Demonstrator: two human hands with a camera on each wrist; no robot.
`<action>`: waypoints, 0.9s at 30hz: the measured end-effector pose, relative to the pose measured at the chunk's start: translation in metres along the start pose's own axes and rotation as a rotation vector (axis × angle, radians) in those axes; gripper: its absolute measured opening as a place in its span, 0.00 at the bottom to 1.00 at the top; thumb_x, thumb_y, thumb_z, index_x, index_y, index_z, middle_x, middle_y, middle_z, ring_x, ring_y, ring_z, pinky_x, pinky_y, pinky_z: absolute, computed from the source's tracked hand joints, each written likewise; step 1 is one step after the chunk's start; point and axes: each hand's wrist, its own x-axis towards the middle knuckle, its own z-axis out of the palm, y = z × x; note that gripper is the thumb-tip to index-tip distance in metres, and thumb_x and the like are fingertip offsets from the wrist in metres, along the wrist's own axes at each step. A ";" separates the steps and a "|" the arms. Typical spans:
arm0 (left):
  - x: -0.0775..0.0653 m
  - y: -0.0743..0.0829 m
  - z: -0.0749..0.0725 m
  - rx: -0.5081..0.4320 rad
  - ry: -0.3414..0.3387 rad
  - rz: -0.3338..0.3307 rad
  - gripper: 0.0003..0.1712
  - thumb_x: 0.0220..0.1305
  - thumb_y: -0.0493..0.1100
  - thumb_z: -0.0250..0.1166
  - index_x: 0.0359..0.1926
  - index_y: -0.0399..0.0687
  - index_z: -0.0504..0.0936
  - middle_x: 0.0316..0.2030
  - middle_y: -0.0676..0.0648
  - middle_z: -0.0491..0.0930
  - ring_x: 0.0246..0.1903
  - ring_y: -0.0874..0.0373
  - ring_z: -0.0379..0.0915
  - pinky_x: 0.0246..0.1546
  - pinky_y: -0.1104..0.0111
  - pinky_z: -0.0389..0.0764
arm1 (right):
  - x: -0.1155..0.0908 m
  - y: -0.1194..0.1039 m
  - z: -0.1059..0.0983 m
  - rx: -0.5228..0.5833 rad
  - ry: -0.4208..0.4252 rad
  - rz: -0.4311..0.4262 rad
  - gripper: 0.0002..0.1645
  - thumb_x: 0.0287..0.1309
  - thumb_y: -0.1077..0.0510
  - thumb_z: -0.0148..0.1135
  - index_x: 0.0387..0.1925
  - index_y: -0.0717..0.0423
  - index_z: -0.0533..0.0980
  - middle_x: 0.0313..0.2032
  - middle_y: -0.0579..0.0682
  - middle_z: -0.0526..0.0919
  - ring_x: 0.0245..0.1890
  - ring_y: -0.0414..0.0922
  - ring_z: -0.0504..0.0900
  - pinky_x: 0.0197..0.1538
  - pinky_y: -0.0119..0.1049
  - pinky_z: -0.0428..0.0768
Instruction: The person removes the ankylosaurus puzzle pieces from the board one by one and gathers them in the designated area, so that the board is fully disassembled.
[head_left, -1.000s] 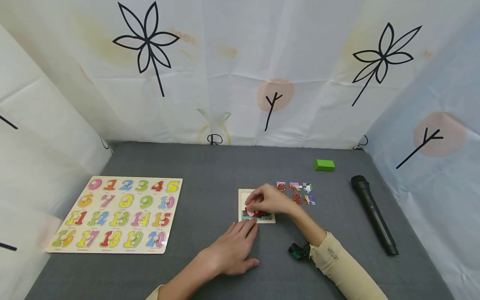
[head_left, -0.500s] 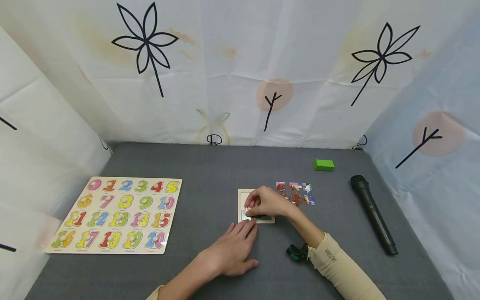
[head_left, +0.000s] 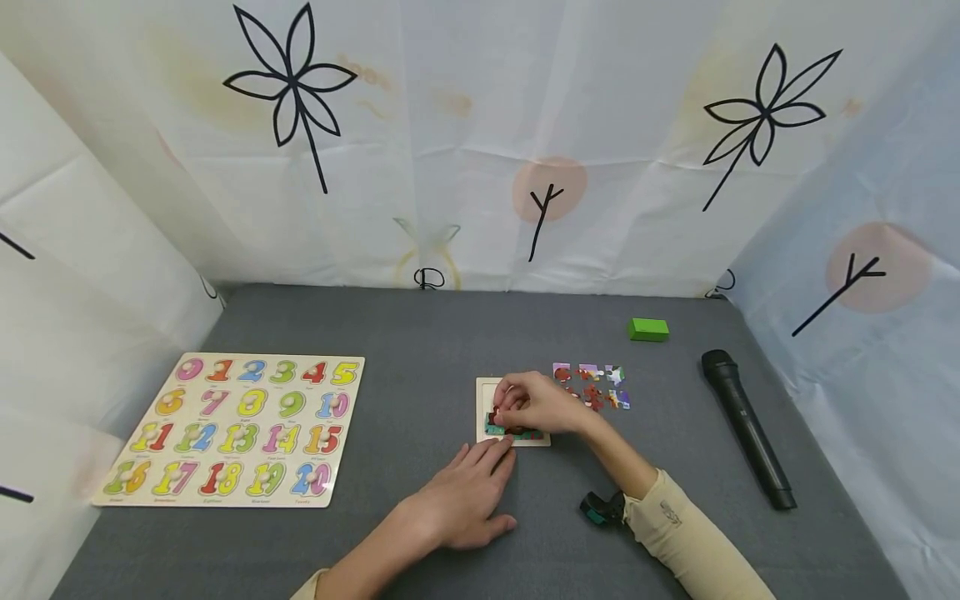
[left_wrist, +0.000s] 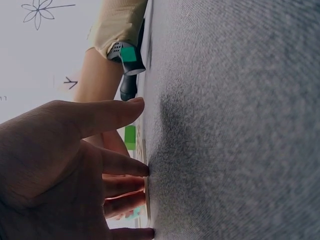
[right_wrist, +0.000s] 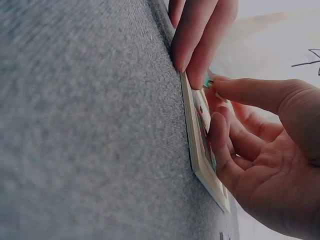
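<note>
A small wooden puzzle board (head_left: 484,388) with a raised pale rim lies on the table, its lower part showing brown and teal picture pieces. My right hand (head_left: 542,403) is over it, pinching a small jigsaw piece (right_wrist: 219,95) between thumb and fingers at the board's left side. The fingers hide most of that piece. My left hand (head_left: 467,502) lies with extended fingers, their tips touching the board's near edge; its thumb points off to the right. Just right of the board, several loose jigsaw pieces (head_left: 593,397) lie on the cloth, partly behind the right hand.
A large number board (head_left: 242,433) with coloured numerals lies at the left. To the right are a black microphone (head_left: 750,433) and, farther back, a green block (head_left: 648,330). White printed cloth (head_left: 450,125) walls in the grey table. A black camera (head_left: 600,508) sits at the right wrist.
Fingers of the right hand shift slightly over the board's left side, and different parts of the brown and teal picture show beneath them. The left hand stays in place.
</note>
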 end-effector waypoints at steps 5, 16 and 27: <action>0.001 -0.002 -0.001 -0.001 0.002 0.005 0.47 0.74 0.64 0.68 0.82 0.45 0.66 0.86 0.48 0.57 0.84 0.51 0.56 0.80 0.46 0.69 | -0.006 0.000 -0.003 0.044 0.033 -0.020 0.09 0.69 0.62 0.71 0.46 0.63 0.81 0.38 0.59 0.90 0.37 0.37 0.85 0.45 0.30 0.85; 0.001 -0.003 -0.001 -0.005 0.008 0.004 0.46 0.74 0.63 0.68 0.82 0.45 0.67 0.86 0.48 0.57 0.83 0.51 0.57 0.80 0.46 0.69 | -0.027 0.001 -0.018 0.093 0.082 0.004 0.10 0.70 0.63 0.72 0.47 0.64 0.82 0.38 0.59 0.90 0.36 0.36 0.85 0.45 0.31 0.85; 0.002 -0.003 -0.001 -0.031 -0.016 -0.008 0.47 0.74 0.64 0.68 0.83 0.46 0.66 0.86 0.48 0.57 0.83 0.50 0.57 0.81 0.46 0.67 | -0.050 0.007 -0.035 0.071 0.137 0.026 0.10 0.69 0.65 0.72 0.47 0.66 0.81 0.39 0.62 0.89 0.35 0.35 0.84 0.38 0.30 0.82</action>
